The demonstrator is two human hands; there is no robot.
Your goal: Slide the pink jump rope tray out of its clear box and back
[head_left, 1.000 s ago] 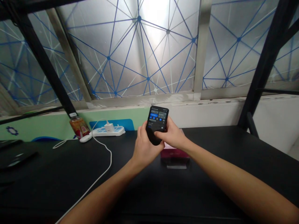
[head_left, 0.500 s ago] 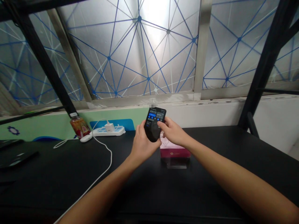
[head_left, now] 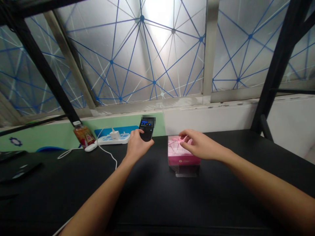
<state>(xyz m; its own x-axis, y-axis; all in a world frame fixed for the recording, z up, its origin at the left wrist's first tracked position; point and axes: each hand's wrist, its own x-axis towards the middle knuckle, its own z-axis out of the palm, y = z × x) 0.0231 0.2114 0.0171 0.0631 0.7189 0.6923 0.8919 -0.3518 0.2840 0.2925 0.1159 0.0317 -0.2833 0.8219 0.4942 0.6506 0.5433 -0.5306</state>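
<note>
A black smartphone [head_left: 147, 131] with a lit screen is held in my left hand [head_left: 138, 144], tilted up above the table. Its top part is blurred out. My right hand [head_left: 197, 144] hovers over the right side of a pink box [head_left: 184, 160], thumb and fingers apart and nothing between them. Whether the fingertips touch the box top cannot be made out. In front of the box is a clear plastic flap [head_left: 186, 172].
On the black table [head_left: 152, 196] a white power strip [head_left: 114, 139] carries a plugged-in charger [head_left: 114, 134] with a white cable. A drink bottle [head_left: 83, 135] stands left of it. Dark flat objects [head_left: 21, 170] lie far left. Black metal posts [head_left: 269, 88] rise beside the window.
My right hand has left the phone and moved right, over the pink box. My left hand has carried the phone left and lower. More of the box shows.
</note>
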